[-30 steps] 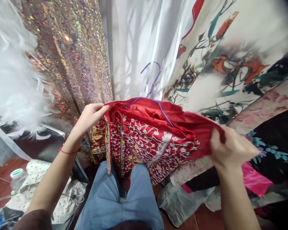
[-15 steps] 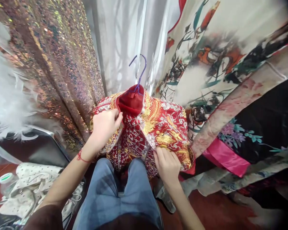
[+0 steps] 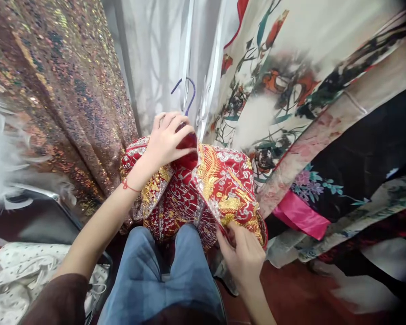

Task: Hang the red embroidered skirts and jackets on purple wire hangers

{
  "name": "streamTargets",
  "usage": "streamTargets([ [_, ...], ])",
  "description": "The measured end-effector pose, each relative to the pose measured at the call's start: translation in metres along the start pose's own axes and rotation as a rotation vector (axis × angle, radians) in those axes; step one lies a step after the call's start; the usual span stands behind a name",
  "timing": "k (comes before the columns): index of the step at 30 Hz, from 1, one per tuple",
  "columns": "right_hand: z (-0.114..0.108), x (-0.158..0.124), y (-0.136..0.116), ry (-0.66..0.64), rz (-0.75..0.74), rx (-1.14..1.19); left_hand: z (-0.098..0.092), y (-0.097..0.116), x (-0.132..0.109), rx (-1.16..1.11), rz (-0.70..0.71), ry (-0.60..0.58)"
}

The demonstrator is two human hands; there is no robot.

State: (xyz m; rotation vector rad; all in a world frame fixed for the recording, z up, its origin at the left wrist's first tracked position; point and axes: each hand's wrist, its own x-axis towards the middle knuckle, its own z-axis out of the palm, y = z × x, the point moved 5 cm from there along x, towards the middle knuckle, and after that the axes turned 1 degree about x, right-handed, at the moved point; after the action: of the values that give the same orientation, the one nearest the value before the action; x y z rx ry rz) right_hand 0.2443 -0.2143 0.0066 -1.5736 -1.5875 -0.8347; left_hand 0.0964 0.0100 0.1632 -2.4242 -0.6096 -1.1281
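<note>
A red jacket (image 3: 226, 180) with gold and silver embroidery lies over the person's knees, its collar around a purple hanger (image 3: 191, 95) whose hook points up. My left hand (image 3: 171, 137) is at the neck opening, fingers spread and curved over the collar near the hanger's base; it grips nothing that I can see. Lower on the right, my right hand (image 3: 242, 248) pinches the edge of the jacket's front opening between thumb and fingers.
Sequined fabric (image 3: 61, 90) hangs at the left, beside white feathers (image 3: 3, 153). White cloth hangs behind the hanger. Floral fabric (image 3: 257, 117) and a pink ribbon (image 3: 301, 214) are on the right. A dotted white cloth (image 3: 30, 271) lies at the lower left.
My left hand has let go of the left front edge and moved up and right to the collar. My right hand still holds the right edge. The view has shifted slightly.
</note>
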Motion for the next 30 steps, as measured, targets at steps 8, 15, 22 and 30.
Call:
streamTargets([
  [8,-0.007,0.006,0.049,-0.034,0.157,-0.35,0.009,-0.009,0.018,-0.123,0.033,-0.084],
  [15,-0.014,0.0,0.087,0.128,0.181,-0.152,0.02,-0.003,0.022,-0.198,-0.011,-0.05],
  [22,-0.051,0.007,0.063,0.556,0.377,-0.193,0.034,-0.001,0.033,-0.192,-0.115,-0.023],
  [30,0.097,-0.006,-0.051,-0.064,-0.051,0.118,0.043,-0.002,0.039,-0.246,-0.2,0.017],
])
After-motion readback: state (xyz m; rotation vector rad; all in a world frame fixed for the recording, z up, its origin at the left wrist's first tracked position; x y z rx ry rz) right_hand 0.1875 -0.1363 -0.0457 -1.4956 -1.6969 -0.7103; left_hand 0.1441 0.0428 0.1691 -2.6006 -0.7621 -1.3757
